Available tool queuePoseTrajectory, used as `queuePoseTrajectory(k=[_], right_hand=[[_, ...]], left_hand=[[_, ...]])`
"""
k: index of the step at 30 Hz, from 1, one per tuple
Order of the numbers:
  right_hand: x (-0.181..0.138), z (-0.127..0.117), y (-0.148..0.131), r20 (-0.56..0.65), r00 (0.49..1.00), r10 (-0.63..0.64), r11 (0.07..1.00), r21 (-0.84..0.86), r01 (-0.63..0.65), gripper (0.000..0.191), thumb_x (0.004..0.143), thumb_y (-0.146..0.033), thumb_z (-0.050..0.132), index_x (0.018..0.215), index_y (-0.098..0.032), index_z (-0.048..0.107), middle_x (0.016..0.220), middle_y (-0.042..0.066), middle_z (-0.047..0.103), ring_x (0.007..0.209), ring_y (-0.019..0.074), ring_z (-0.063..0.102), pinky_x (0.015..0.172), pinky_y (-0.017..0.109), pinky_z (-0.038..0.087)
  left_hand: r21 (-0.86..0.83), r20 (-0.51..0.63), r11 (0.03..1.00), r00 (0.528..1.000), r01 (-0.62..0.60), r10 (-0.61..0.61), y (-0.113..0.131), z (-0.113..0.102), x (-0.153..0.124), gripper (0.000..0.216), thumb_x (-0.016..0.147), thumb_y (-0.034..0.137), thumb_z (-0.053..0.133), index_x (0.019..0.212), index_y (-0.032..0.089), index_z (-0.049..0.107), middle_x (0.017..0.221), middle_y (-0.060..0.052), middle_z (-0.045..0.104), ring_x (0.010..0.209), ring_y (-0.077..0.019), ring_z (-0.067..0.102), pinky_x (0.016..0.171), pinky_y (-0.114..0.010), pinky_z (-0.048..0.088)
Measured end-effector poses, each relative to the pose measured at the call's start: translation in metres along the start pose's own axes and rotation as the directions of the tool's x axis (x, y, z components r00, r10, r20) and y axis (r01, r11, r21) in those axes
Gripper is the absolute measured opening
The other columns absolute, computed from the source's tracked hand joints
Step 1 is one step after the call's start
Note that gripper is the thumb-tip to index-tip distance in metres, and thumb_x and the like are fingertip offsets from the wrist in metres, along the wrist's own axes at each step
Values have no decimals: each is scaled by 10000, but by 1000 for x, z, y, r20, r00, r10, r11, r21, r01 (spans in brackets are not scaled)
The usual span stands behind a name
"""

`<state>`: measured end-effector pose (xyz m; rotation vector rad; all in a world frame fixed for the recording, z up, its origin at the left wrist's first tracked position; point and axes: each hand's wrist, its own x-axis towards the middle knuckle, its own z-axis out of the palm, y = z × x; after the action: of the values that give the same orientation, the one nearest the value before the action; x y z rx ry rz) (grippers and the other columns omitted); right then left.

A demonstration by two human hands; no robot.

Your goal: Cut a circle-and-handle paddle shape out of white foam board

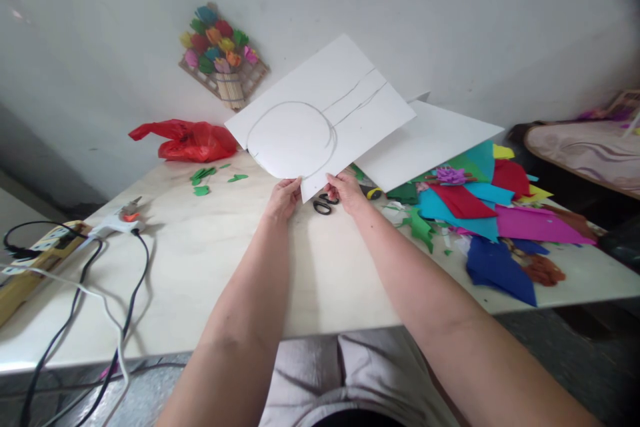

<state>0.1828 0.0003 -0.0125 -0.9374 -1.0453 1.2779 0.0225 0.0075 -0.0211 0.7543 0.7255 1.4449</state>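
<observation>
Left hand [285,199] and right hand [349,191]: fingers pinch the stiff white rectangular card [300,137] over the bench [200,267], near its rear edge.

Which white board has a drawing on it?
The front white rectangular board, held by left hand and right hand: it bears a grey circle outline, while the white board behind looks unmarked.

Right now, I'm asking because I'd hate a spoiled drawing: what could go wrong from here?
The white sheet with a drawn circle is held only near its lowest corner, by the left hand and right hand, so it might bend or slip. The black-handled scissors lie on the table nearby and could be bumped if the hands drop.
</observation>
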Motion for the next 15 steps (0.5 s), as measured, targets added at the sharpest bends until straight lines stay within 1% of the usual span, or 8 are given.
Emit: queuePoseTrajectory(k=[4,6,8,10,11,12,14,15], right_hand=[[-1,1,1,-5,1000,12,1000,-19,-12,298,756,-359,718,643,-164,523,511,-26,573,380,53,452,353,168,369],[-1,1,2,9,1000,8,998,-69,-8,300,762,-368,714,644,-167,526,519,-22,579,377,56,447,360,175,363],[0,0,2,40,999,-2,981,-193,10,272,762,-371,711,666,-168,558,522,-20,582,379,64,446,374,187,353],[0,-2,1,49,997,-52,912,-405,67,206,749,-343,721,710,-170,614,556,-8,608,438,93,508,430,206,386],[0,-3,-1,50,994,-95,836,-537,107,176,734,-327,732,739,-174,644,600,7,637,511,119,565,487,223,422],[0,-4,-2,60,988,-141,727,-671,144,166,721,-320,743,772,-179,673,665,27,671,613,154,620,562,248,459],[-3,-5,-7,120,977,-178,445,-875,189,216,711,-350,749,850,-188,716,835,75,723,839,230,666,719,311,488],[-4,-5,-10,162,974,-158,311,-928,204,264,720,-383,737,899,-189,730,915,96,730,925,261,660,775,337,485]], left_hand=[[-13,-36,1000,999,-12,11,-2,-1,3,190,692,114,800,640,126,618,553,-11,630,493,-120,599,565,-249,503],[-16,-64,1000,998,-22,20,-2,-2,6,219,670,120,818,621,130,604,527,0,611,480,-119,590,564,-253,505],[-21,-104,998,993,-53,51,-2,-3,8,237,659,122,826,610,132,594,520,6,605,473,-110,582,551,-238,496],[-28,-139,996,987,-88,84,-2,-5,10,253,661,135,829,601,137,583,522,14,603,466,-96,573,534,-219,483],[-29,-152,994,984,-101,95,-2,-5,11,262,664,145,829,594,140,576,517,20,597,459,-89,564,522,-209,474],[-31,-162,993,981,-110,103,-1,-6,11,271,667,154,828,587,142,569,507,27,587,451,-82,553,508,-199,465],[-35,-182,991,976,-131,123,0,-7,13,281,676,159,820,574,144,559,481,41,558,434,-70,530,486,-181,447],[-39,-192,989,972,-146,136,1,-7,13,280,683,151,811,568,145,556,469,47,545,429,-65,520,482,-173,442]])
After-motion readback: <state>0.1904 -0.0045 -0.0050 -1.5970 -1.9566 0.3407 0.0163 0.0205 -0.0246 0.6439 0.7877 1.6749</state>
